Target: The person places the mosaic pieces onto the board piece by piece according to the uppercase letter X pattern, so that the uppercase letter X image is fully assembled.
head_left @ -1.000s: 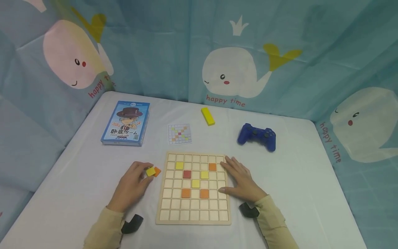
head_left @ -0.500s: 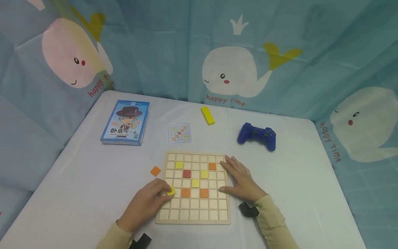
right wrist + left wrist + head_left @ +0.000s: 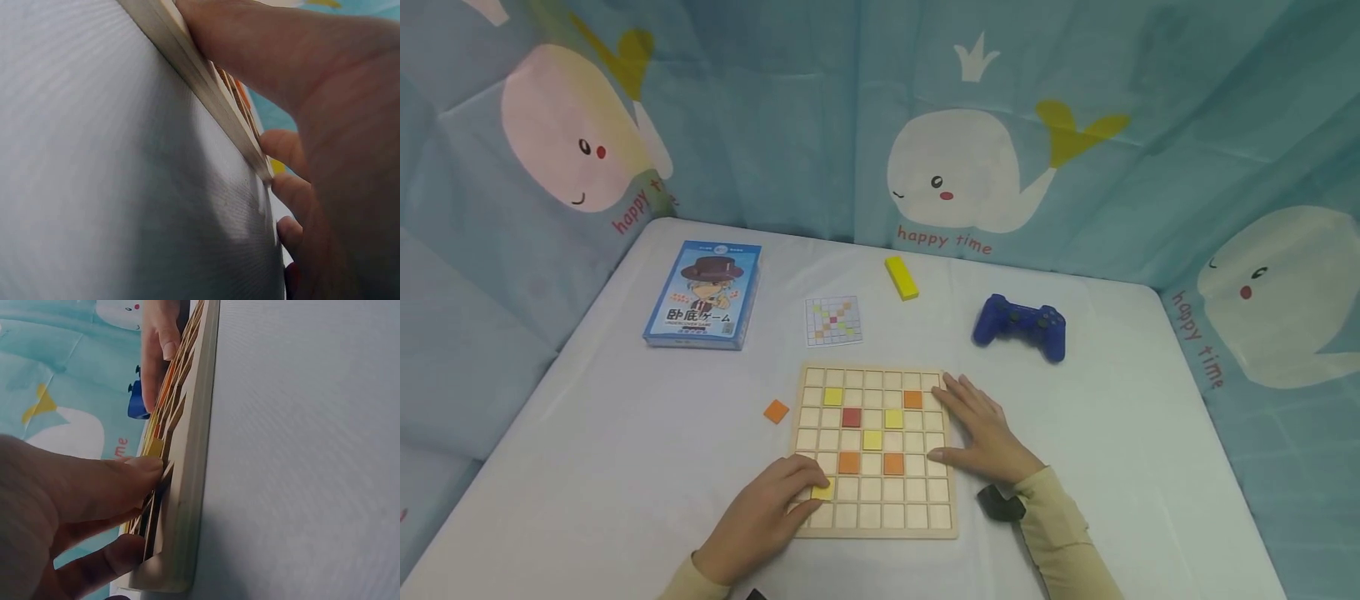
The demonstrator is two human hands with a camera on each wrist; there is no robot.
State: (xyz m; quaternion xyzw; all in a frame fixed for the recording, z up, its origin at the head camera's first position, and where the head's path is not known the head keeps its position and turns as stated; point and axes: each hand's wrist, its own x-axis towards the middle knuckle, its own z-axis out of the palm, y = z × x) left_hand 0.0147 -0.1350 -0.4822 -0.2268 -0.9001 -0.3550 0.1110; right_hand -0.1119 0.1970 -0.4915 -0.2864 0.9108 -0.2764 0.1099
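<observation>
My left hand point(image 3: 767, 518) is over the lower left of the wooden grid board point(image 3: 917, 517), pinching a yellow square tile point(image 3: 824, 491) between thumb and index finger. The tile lies over a square in the second column, sixth row. In the left wrist view the thumb tip meets the yellow tile point(image 3: 154, 447) just above the grid's ridges. My right hand point(image 3: 985, 433) rests on the board's right edge with fingers spread. Yellow, orange point(image 3: 849, 462) and red point(image 3: 852, 417) tiles sit in other squares.
A loose orange tile point(image 3: 777, 412) lies left of the board. Behind the board are a printed pattern card point(image 3: 834, 321), a yellow block point(image 3: 902, 278) and a blue game controller point(image 3: 1020, 327). A blue game box point(image 3: 703, 296) lies at the back left.
My left hand has carried the yellow tile from beside the orange tile, right and down onto the board's lower left. The orange tile stays on the table. The right hand has not moved.
</observation>
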